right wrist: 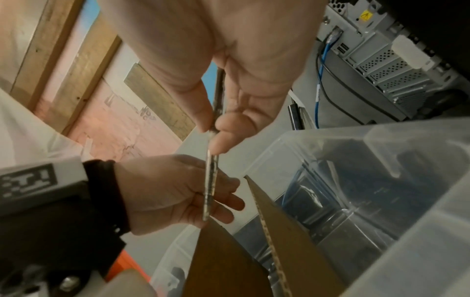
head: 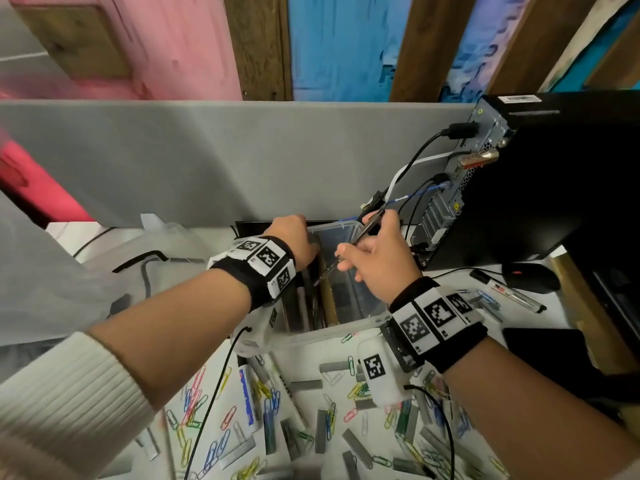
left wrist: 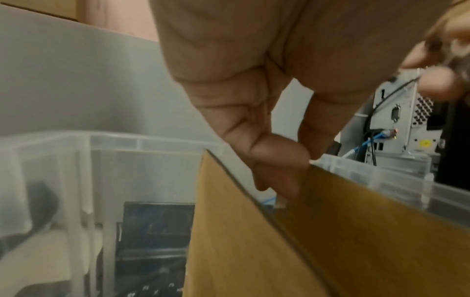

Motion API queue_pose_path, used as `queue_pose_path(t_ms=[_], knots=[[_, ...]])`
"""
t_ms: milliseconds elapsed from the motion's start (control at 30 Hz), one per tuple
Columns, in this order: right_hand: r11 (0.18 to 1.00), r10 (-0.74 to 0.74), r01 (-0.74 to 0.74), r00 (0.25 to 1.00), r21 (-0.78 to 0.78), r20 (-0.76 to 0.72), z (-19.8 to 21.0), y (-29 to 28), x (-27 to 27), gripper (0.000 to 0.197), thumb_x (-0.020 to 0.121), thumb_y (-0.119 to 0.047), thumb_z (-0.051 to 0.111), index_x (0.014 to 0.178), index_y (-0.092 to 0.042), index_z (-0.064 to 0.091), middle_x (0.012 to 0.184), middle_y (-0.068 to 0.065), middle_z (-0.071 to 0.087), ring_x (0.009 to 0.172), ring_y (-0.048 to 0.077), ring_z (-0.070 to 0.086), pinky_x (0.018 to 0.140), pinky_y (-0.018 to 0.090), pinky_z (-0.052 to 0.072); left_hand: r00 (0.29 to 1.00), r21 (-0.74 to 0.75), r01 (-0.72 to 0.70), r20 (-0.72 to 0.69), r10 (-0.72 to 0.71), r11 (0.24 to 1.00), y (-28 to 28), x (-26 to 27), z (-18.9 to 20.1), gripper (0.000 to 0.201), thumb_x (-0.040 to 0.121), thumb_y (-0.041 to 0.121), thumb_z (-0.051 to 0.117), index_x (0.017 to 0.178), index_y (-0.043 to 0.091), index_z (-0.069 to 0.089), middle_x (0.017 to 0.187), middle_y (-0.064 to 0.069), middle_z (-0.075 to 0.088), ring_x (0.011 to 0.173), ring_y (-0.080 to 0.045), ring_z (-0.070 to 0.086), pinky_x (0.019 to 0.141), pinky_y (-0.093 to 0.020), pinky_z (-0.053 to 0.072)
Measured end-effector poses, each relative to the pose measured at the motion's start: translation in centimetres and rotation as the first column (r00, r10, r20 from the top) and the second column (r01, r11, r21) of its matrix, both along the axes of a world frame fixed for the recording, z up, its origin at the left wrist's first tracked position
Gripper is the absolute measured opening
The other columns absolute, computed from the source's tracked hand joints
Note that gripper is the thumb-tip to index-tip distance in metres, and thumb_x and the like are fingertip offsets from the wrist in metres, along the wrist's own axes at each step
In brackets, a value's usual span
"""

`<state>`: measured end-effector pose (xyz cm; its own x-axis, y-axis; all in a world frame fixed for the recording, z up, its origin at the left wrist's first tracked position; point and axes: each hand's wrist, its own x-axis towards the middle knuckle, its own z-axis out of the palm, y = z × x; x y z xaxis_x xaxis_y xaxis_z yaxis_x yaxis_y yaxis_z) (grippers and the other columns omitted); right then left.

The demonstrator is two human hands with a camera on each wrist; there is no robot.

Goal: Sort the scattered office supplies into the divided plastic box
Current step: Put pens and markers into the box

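Marker (head: 508,291) label blurred, unreadable print

Both forearms reach forward over the clear plastic box (head: 349,332), bare from the pushed-up cream sleeve (head: 65,403) on the left arm to the black wrist bands with their square-patterned tags.

The left hand (head: 294,239) is at the box's far left corner, back of the hand up, its fingers (left wrist: 274,158) curled down and pinching the top edge of the cardboard divider (left wrist: 254,241) (thumb on one face, fingertips on the other).

The right hand (head: 381,258) hangs above the middle of the box, knuckles up, thumb and forefinger pinched on a thin metallic stick (right wrist: 212,176), which slants down toward the divider; what the stick is cannot be told.
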<state>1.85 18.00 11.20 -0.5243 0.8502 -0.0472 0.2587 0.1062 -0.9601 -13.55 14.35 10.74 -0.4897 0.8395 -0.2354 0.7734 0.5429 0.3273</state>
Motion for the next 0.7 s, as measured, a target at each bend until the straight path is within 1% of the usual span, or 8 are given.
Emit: queue_pose_path(t_ms=[100,200,267,333,433,500,600,700], knots=[[0.999,0.017,-0.018,1.000,0.035,0.013,0.1,0.1,-0.4,0.027,0.093,-0.007,0.053,0.111,-0.015,0.035,0.080,0.010,0.070,0.058,0.012,0.066,0.048,0.011,0.042,0.998,0.051,0.035,-0.050,-0.032,0.998,-1.2,-1.2,0.7,0.018,0.087,0.032,0.061,0.095,0.016,0.061,0.100,-0.008,0.063,0.088,-0.026,0.057,0.072,-0.031,0.047],[0.992,0.090,-0.099,0.989,0.077,0.118,0.1,0.2,-0.9,0.019,0.096,-0.012,0.049,0.110,-0.014,0.037,0.089,0.012,0.067,0.061,0.016,0.068,0.044,0.012,0.042,0.978,0.079,0.035,-0.208,-0.018,0.996,-3.4,-2.8,0.8,0.016,0.086,0.031,0.059,0.096,0.024,0.068,0.109,-0.008,0.054,0.103,-0.033,0.050,0.087,-0.040,0.048],[0.978,0.149,-0.177,0.963,0.111,0.224,0.1,0.2,-1.3,0.018,0.096,-0.019,0.051,0.107,-0.014,0.038,0.090,0.012,0.065,0.064,0.015,0.069,0.043,0.012,0.042,0.973,0.033,-0.031,-0.230,0.038,0.999,-5.2,-4.2,0.9,0.015,0.085,0.030,0.058,0.095,0.031,0.069,0.116,-0.006,0.048,0.114,-0.033,0.042,0.094,-0.045,0.044],[0.961,0.187,-0.239,0.931,0.136,0.312,0.0,0.0,-1.9,0.019,0.094,-0.022,0.054,0.102,-0.010,0.041,0.087,0.012,0.065,0.065,0.017,0.069,0.045,0.018,0.047,0.978,-0.069,-0.022,-0.208,0.007,0.997,-6.7,-5.6,0.5,0.019,0.084,0.026,0.059,0.099,0.031,0.070,0.120,-0.005,0.053,0.121,-0.029,0.042,0.099,-0.042,0.040],[0.942,0.223,-0.310,0.865,0.130,0.450,-0.3,-0.4,-2.9,0.020,0.092,-0.024,0.059,0.098,-0.010,0.046,0.079,0.011,0.068,0.064,0.019,0.069,0.056,0.034,0.057,0.999,-0.085,-0.043,-0.034,0.040,0.995,-8.2,-6.9,-0.1,0.030,0.085,0.015,0.061,0.112,0.025,0.069,0.121,-0.005,0.062,0.106,-0.023,0.058,0.091,-0.029,0.045],[0.933,0.229,-0.339,0.819,0.121,0.526,-0.4,-0.5,-3.4,0.018,0.092,-0.023,0.059,0.100,-0.011,0.048,0.083,0.008,0.067,0.063,0.018,0.069,0.056,0.031,0.057,0.996,-0.063,-0.062,0.058,0.066,0.996,-8.6,-6.9,-0.3,0.033,0.088,0.011,0.059,0.118,0.021,0.065,0.120,-0.006,0.063,0.088,-0.021,0.059,0.080,-0.024,0.046],[0.931,0.221,-0.346,0.791,0.119,0.571,-0.5,-0.5,-3.7,0.013,0.093,-0.017,0.056,0.101,-0.011,0.048,0.089,0.007,0.062,0.059,0.016,0.068,0.049,0.022,0.048,0.990,-0.015,-0.091,0.104,0.092,0.996,-8.5,-7.1,-0.7,0.038,0.085,0.009,0.061,0.121,0.020,0.063,0.120,-0.006,0.063,0.091,-0.020,0.061,0.077,-0.022,0.045],[0.929,0.217,-0.347,0.793,0.129,0.569,-0.4,-0.2,-3.3,0.011,0.093,-0.015,0.054,0.100,-0.009,0.048,0.080,0.006,0.061,0.054,0.014,0.065,0.049,0.022,0.045,0.981,0.043,-0.127,0.152,0.119,0.991,-8.2,-7.1,-1.2,0.042,0.081,0.005,0.062,0.120,0.022,0.062,0.120,-0.008,0.062,0.079,-0.021,0.065,0.071,-0.029,0.054]])
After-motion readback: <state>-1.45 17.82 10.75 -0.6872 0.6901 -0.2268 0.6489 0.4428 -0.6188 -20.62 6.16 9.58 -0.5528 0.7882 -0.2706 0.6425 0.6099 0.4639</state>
